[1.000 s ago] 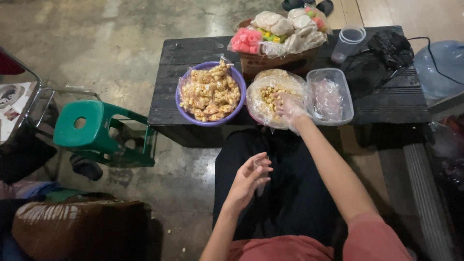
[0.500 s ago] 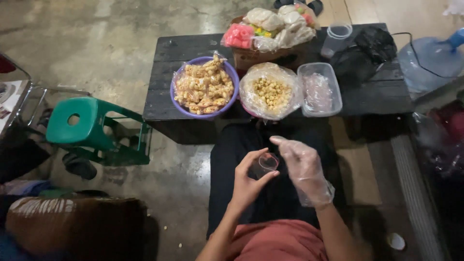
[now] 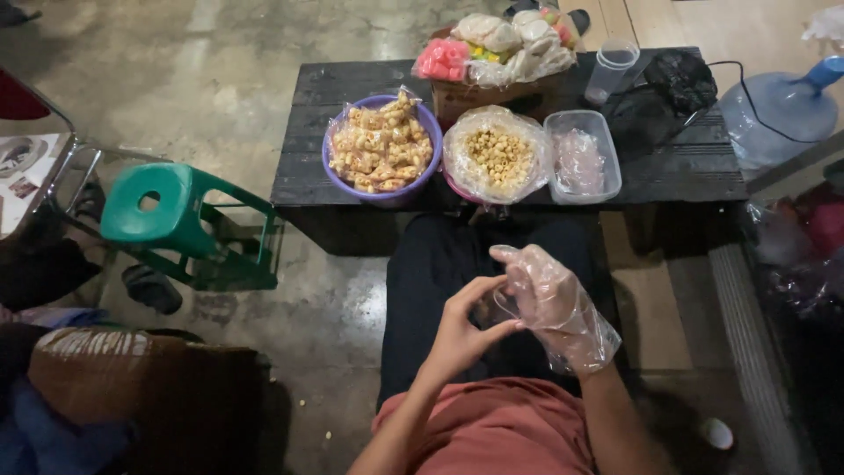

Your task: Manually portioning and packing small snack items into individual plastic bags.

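**Both hands on a small clear bag, over the lap**

Left hand (image 3: pixel 464 330), bare: fingers curled round a small clear bag (image 3: pixel 489 308), thumb and forefinger pinching its mouth open. Right hand (image 3: pixel 545 295), in a loose clear plastic glove: fingertips bunched and pressed at the bag's mouth from 3 o'clock. Can't tell what, if anything, sits between those fingertips. Bag is held in the air above the black-trousered lap, at 6 o'clock of the tabletop (image 3: pixel 686 171), well apart from it.

On the dark slatted tabletop, left to right along the near edge:
- purple bowl (image 3: pixel 338 180), lined with plastic, heaped with packed orange-yellow snacks
- plastic-lined bowl of pale round puffs (image 3: pixel 498 154), just beside it at 3 o'clock
- clear rectangular tub (image 3: pixel 607 189) with crumpled plastic inside, touching the puff bowl

At 12 o'clock of the bowls: cardboard box (image 3: pixel 475 95) piled with bagged snacks, pink and white. Clear cup (image 3: pixel 610 69) at the box's 3 o'clock, black bag (image 3: pixel 681 79) beyond it.

On the floor: green plastic stool (image 3: pixel 171 215) at 9 o'clock of the tabletop, large blue water jug (image 3: pixel 778 110) at 3 o'clock.
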